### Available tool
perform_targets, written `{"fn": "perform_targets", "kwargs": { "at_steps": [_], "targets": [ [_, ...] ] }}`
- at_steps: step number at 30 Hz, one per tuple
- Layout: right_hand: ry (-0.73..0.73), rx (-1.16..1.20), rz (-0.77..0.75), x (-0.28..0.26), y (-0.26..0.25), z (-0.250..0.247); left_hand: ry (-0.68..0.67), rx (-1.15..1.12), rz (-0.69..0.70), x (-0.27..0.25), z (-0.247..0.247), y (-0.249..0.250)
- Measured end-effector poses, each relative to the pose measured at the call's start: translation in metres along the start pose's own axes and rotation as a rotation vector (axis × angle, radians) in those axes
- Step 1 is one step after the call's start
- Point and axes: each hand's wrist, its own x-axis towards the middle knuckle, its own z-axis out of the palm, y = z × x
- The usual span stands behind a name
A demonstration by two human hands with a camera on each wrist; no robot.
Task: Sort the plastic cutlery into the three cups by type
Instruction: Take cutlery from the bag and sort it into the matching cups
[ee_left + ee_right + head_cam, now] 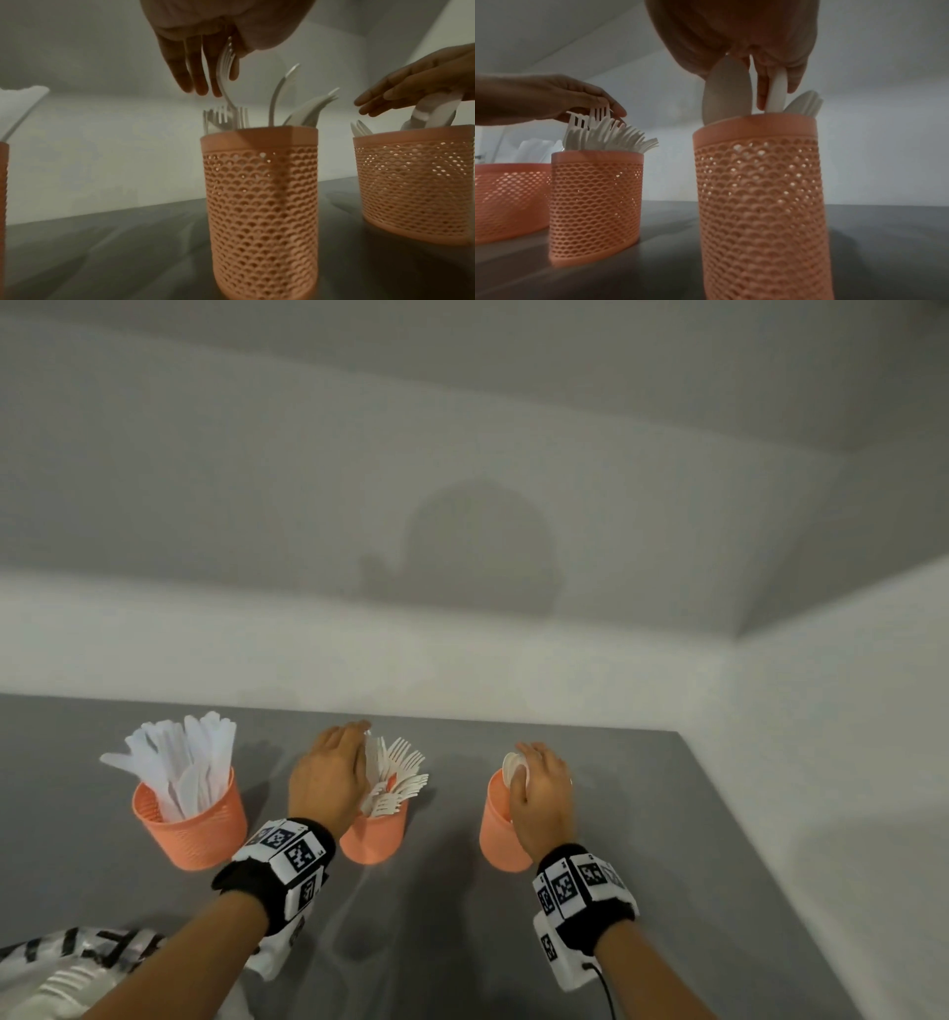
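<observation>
Three orange mesh cups stand in a row on the grey table (pixel 436 942). The left cup (pixel 190 819) holds white knives, the middle cup (pixel 375 834) forks, the right cup (pixel 500 829) spoons. My left hand (pixel 354 752) hovers over the middle cup and pinches a white fork (pixel 226 71) between thumb and fingers, handle down among the other forks. My right hand (pixel 524 762) is over the right cup (pixel 759 203), its fingers gripping white spoons (pixel 727 91) whose handles reach down into the cup.
A plastic bag with black stripes (pixel 77 963) lies at the near left by my left forearm. A white wall rises right behind the cups. The table's right edge (pixel 744 839) runs close to the right cup.
</observation>
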Motion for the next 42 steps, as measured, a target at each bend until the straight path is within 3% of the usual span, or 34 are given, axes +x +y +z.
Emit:
{"fn": "perform_targets", "kwargs": {
  "at_steps": [4, 7, 10, 14, 19, 23, 26, 29, 32, 35, 39, 42],
  "targets": [
    [-0.197, -0.287, 0.016, 0.007, -0.003, 0.0, -0.165, 0.123, 0.022, -0.003, 0.017, -0.011],
    [-0.191, -0.457, -0.011, 0.008, -0.011, -0.002, -0.192, 0.092, 0.004, -0.003, 0.017, -0.006],
    [-0.102, -0.308, -0.109, 0.009, -0.028, 0.0, -0.18, -0.021, -0.035, -0.004, 0.005, 0.001],
    [-0.141, 0.032, -0.255, 0.004, -0.079, 0.01, -0.111, -0.163, -0.094, -0.008, -0.026, 0.0],
    [-0.379, 0.357, -0.371, -0.022, -0.159, 0.04, 0.037, -0.243, -0.202, -0.019, -0.074, -0.022],
    [-0.718, 0.473, -0.361, -0.066, -0.208, 0.069, 0.2, -0.323, -0.376, -0.047, -0.108, -0.056],
    [-0.898, 0.451, -0.387, -0.097, -0.227, 0.093, 0.308, -0.345, -0.518, -0.076, -0.13, -0.082],
    [-1.034, 0.275, -0.463, -0.122, -0.232, 0.113, 0.339, -0.313, -0.624, -0.105, -0.143, -0.107],
    [-1.12, 0.041, -0.518, -0.139, -0.23, 0.13, 0.288, -0.197, -0.69, -0.131, -0.15, -0.124],
    [-1.102, -0.108, -0.499, -0.151, -0.225, 0.142, 0.215, -0.009, -0.712, -0.152, -0.151, -0.13],
    [-1.132, -0.06, -0.334, -0.156, -0.217, 0.151, 0.026, 0.091, -0.819, -0.171, -0.14, -0.136],
    [-1.162, -0.028, -0.304, -0.157, -0.217, 0.15, -0.099, -0.005, -0.876, -0.18, -0.133, -0.139]
  ]
}}
